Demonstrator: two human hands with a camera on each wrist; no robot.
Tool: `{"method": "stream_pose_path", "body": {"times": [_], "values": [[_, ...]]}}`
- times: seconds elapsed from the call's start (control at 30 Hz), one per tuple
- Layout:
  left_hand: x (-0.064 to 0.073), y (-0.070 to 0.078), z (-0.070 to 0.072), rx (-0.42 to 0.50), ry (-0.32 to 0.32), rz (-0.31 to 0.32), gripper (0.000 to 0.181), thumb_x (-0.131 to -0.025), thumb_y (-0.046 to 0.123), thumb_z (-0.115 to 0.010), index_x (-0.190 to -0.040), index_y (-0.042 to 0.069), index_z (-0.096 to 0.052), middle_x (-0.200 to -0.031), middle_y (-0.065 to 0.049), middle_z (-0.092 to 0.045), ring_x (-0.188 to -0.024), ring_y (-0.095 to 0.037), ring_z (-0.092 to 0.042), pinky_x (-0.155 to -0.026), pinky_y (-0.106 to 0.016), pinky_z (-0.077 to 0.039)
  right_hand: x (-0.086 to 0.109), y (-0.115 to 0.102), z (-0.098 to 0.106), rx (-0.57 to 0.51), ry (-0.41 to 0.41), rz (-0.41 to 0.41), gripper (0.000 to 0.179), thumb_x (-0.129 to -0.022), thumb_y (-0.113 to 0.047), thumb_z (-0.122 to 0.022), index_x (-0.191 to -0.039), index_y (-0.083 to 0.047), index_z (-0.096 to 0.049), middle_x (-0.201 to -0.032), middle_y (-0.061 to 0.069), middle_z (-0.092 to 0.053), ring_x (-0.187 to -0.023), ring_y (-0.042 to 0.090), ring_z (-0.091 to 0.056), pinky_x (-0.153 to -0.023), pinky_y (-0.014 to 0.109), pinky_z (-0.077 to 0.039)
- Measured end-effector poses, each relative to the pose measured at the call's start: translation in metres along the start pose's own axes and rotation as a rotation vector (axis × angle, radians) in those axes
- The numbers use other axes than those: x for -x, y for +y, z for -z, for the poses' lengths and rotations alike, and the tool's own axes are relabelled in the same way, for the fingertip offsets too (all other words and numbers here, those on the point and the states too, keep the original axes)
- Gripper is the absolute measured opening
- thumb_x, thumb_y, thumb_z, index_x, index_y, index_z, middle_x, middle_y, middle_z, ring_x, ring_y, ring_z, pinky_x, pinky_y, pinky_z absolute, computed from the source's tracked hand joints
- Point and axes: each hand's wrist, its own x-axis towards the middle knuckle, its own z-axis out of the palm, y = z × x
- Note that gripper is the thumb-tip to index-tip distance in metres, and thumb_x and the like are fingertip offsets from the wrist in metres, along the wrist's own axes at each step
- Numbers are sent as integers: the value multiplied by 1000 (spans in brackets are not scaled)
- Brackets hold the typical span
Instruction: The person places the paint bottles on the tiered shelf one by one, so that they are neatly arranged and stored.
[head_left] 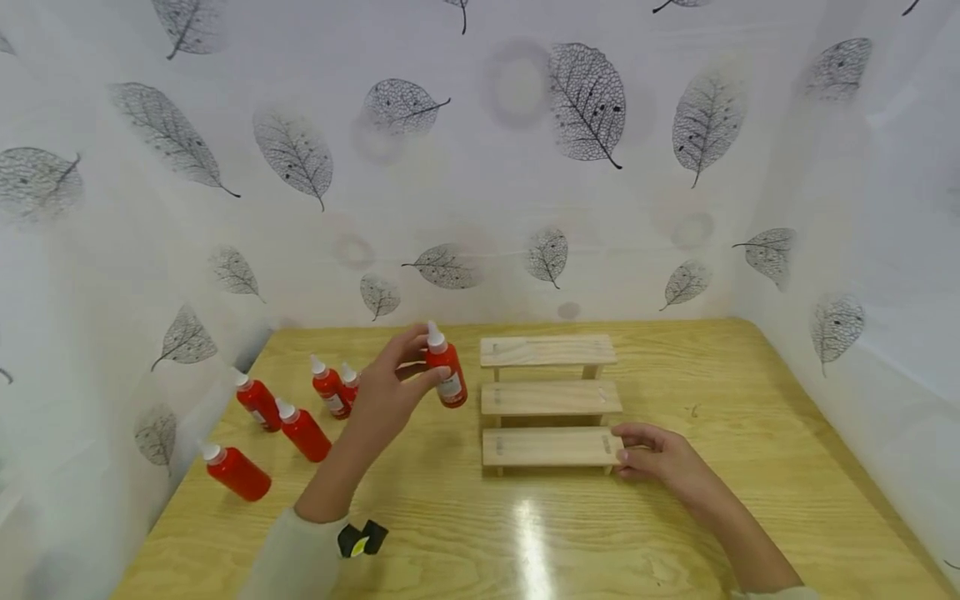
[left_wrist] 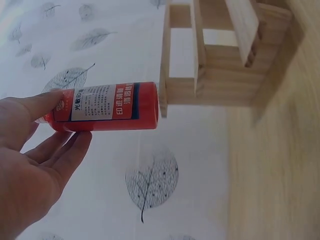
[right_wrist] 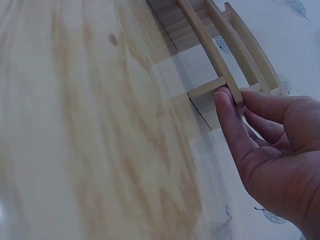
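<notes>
My left hand (head_left: 386,392) pinches a red bottle (head_left: 447,375) with a white pointed cap between thumb and fingers, held up left of a small wooden three-step rack (head_left: 551,400). In the left wrist view the bottle (left_wrist: 110,106) shows a printed label, and its base overlaps the edge of the rack (left_wrist: 225,75). My right hand (head_left: 663,458) grips the right end of the lowest step. The right wrist view shows its thumb and fingers (right_wrist: 227,107) on either side of that board (right_wrist: 212,50). All three steps hold nothing.
Several more red bottles stand at the left of the wooden table (head_left: 600,542): one in front (head_left: 238,473), one behind it (head_left: 306,431), others farther back (head_left: 258,402). My left forearm passes close by them. A white leaf-print curtain (head_left: 480,208) encloses the back and sides.
</notes>
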Motion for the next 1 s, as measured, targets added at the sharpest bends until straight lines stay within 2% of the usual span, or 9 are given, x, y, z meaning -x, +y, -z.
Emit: {"method": "stream_pose_path", "body": {"times": [0.2, 0.4, 0.8, 1.0], "values": [[-27, 6, -23, 82, -35, -51, 56, -92, 20, -75, -143, 24, -52, -132, -4, -63, -120, -22, -63, -100, -39, -55, 0, 2, 0, 12, -7, 4, 65, -97, -21, -68, -146, 11, -38, -128, 24, -49, -103, 28, -69, -91, 34, -59], [-50, 13, -49, 112, -71, -91, 55, -93, 19, -75, -142, 23, -53, -131, -7, -64, -117, -24, -65, -98, -39, -56, -1, 4, 0, -2, 6, 4, 61, -97, -18, -68, -142, 13, -41, -125, 23, -53, -101, 27, -70, -91, 35, -59], [-86, 25, -102, 88, -151, -95, 58, -93, 17, -74, -146, 23, -50, -133, -8, -64, -110, -24, -68, -96, -37, -57, -1, 3, 0, -13, 28, -13, 59, -97, -17, -67, -142, 13, -43, -123, 21, -54, -101, 27, -70, -91, 35, -59], [-100, 34, -126, 62, -186, -103, 57, -94, 15, -73, -145, 22, -51, -133, -8, -64, -107, -19, -67, -93, -33, -58, -2, 2, -2, -20, 41, -19, 57, -97, -16, -68, -141, 12, -45, -122, 18, -55, -100, 25, -70, -91, 34, -59]]}}
